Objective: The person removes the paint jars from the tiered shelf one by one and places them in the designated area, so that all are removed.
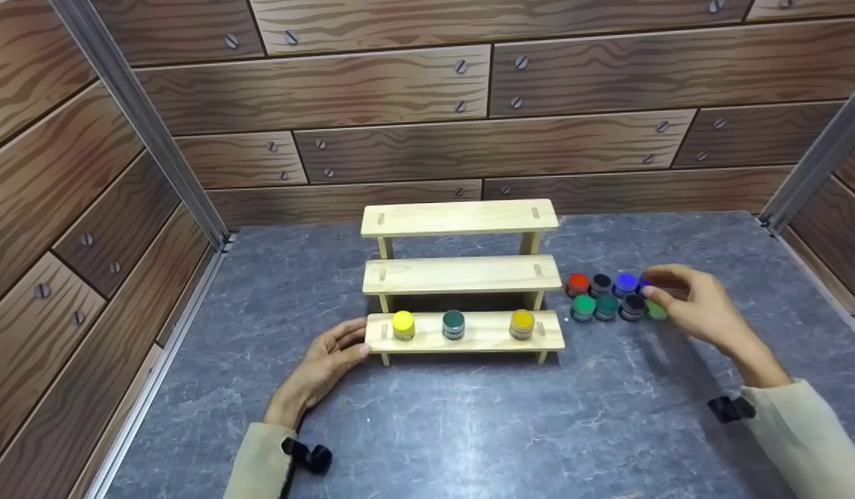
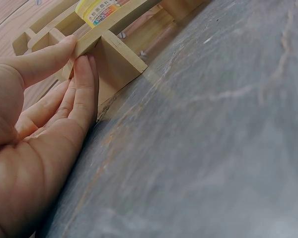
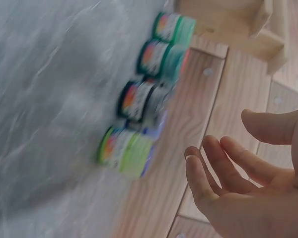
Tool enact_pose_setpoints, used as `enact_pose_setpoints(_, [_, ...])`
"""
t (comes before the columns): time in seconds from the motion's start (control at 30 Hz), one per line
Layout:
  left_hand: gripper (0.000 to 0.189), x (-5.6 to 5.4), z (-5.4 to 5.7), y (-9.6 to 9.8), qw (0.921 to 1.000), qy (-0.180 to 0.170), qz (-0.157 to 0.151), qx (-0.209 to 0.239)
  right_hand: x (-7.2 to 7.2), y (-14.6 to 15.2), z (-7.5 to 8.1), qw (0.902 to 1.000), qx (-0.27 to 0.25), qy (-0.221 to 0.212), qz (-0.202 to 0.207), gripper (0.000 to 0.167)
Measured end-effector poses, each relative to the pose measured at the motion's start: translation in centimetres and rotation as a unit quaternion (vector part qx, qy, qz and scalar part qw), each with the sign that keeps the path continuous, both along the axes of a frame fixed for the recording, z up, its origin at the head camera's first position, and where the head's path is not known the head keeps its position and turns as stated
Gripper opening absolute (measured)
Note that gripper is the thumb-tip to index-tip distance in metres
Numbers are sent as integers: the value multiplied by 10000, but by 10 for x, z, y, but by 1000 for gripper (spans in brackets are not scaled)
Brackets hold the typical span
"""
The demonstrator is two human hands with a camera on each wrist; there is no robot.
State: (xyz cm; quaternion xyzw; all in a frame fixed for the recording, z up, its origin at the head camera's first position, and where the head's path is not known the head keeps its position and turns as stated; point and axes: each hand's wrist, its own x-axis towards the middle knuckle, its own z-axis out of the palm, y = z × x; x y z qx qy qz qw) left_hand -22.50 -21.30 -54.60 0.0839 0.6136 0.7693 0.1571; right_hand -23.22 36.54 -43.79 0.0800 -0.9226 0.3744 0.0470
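Note:
A three-tier wooden display stand (image 1: 461,274) stands on the table. On its lowest step are a yellow paint jar (image 1: 403,325), a dark green paint jar (image 1: 453,324) and an ochre paint jar (image 1: 522,324). My left hand (image 1: 330,359) pinches the left end of that step, thumb against the board's edge (image 2: 84,44) and fingers beside it. Over the right end of a two-row group of paint jars, my right hand (image 1: 701,308) hovers with nothing between thumb and fingers. Nearest it are a light green jar (image 3: 125,151) and a blue jar (image 1: 626,283); another blue jar is partly hidden.
The group also holds a red jar (image 1: 577,284), a green jar (image 1: 583,308), a teal jar (image 1: 606,307) and black jars, one in front (image 1: 632,307). They stand close together, right of the stand. Wood-patterned walls (image 1: 400,90) enclose the grey table (image 1: 427,430) at the back and sides.

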Motion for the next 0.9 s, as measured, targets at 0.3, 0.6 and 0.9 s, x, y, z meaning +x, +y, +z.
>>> enact_pose_setpoints(0.3, [71, 0, 0, 0, 10000, -4, 9, -1, 10, -37, 15, 9989, -63, 6, 471, 50])
enact_pose_setpoints(0.6, [71, 0, 0, 1, 10000, -46, 44, -34, 15, -66, 18, 9965, -37, 7, 840, 45])
enact_pose_setpoints(0.9, [70, -1, 0, 0, 10000, -47, 43, -39, 14, -91, 12, 9907, -199, 102, 1342, 42])
